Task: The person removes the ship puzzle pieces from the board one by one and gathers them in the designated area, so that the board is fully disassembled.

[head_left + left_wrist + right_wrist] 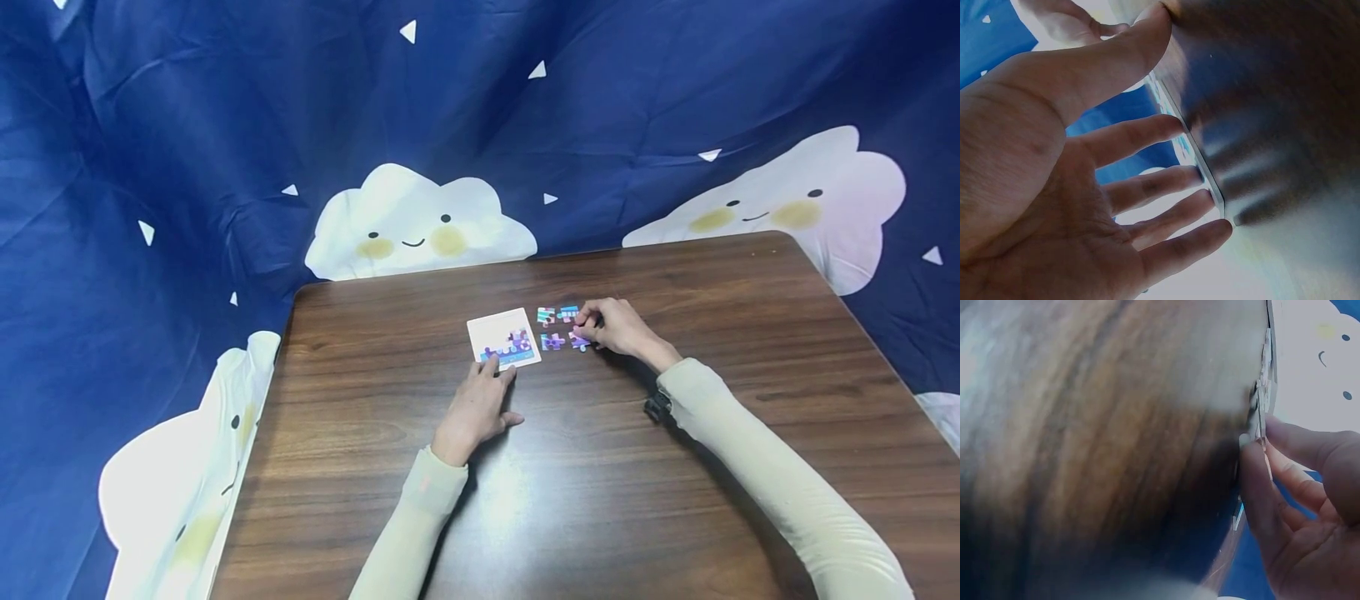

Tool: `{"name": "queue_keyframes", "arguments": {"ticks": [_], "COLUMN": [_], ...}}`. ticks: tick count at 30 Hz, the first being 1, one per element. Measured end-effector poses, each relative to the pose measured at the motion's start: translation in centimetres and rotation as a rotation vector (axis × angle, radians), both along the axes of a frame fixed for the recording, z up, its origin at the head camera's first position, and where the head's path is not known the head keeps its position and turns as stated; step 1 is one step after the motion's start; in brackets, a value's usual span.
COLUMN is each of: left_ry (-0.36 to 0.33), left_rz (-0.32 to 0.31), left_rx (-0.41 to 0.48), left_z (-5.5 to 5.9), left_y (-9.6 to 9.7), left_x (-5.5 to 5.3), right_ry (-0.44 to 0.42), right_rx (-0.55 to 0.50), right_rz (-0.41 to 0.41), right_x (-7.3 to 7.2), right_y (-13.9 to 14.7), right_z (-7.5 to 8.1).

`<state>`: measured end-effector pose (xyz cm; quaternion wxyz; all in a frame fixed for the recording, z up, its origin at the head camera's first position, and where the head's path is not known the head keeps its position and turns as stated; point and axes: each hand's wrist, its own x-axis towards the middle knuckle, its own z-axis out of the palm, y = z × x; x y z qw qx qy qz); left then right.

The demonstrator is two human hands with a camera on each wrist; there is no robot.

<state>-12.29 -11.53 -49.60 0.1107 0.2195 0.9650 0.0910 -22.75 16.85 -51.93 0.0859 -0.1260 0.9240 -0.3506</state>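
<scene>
A white square puzzle board (491, 327) lies near the table's far side, with several purple and blue pieces fitted along its near edge and right corner. My left hand (474, 410) rests its fingertips on the board's near edge; in the left wrist view its fingers (1147, 187) are spread and fairly straight. To the right of the board, my right hand (617, 327) pinches a purple puzzle piece (579, 342) between thumb and fingers, low at the table. The right wrist view shows thumb and fingers (1260, 487) meeting at thin piece edges, seen side-on.
Beside the board lie loose puzzle pieces: a teal and white one (545, 315), a blue one (568, 313) and a purple one (552, 342). All rest on a brown wooden table (600, 483). A blue curtain (225, 108) with white clouds hangs behind and to the left.
</scene>
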Motion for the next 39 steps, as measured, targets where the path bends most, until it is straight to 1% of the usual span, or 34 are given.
{"name": "queue_keyframes", "arguments": {"ticks": [5,8,15,17,22,25,29,36,39], "left_ry": [0.006,0.004,0.017,0.009,0.033,0.049,0.059,0.029,0.039], "left_rz": [-0.006,-0.005,-0.012,-0.015,-0.024,-0.027,-0.025,-0.017,-0.018], "left_rx": [-0.001,0.002,-0.02,-0.02,-0.007,-0.001,-0.002,-0.014,-0.011], "left_z": [0.0,0.0,-0.2,-0.2,-0.2,-0.2,-0.2,-0.2,-0.2], "left_y": [0.1,0.0,-0.2,-0.2,-0.2,-0.2,-0.2,-0.2,-0.2], "left_x": [-0.2,-0.2,-0.1,0.0,0.1,0.0,-0.1,-0.1,-0.1], "right_ry": [0.026,0.048,0.111,0.125,0.167,0.17,0.151,0.152,0.146], "right_rx": [0.04,0.049,0.011,0.0,-0.025,-0.036,-0.038,0.033,0.043], "right_rz": [-0.02,-0.017,0.013,0.026,0.046,0.051,0.074,0.132,0.15], "right_x": [-0.1,-0.1,0.0,0.1,-0.1,-0.4,-0.8,-1.5,-1.7], "right_y": [0.2,0.1,-0.9,-1.2,-2.2,-3.0,-4.2,-6.1,-6.7], "right_z": [0.0,0.1,0.4,0.5,1.1,1.5,1.8,2.1,2.2]}}
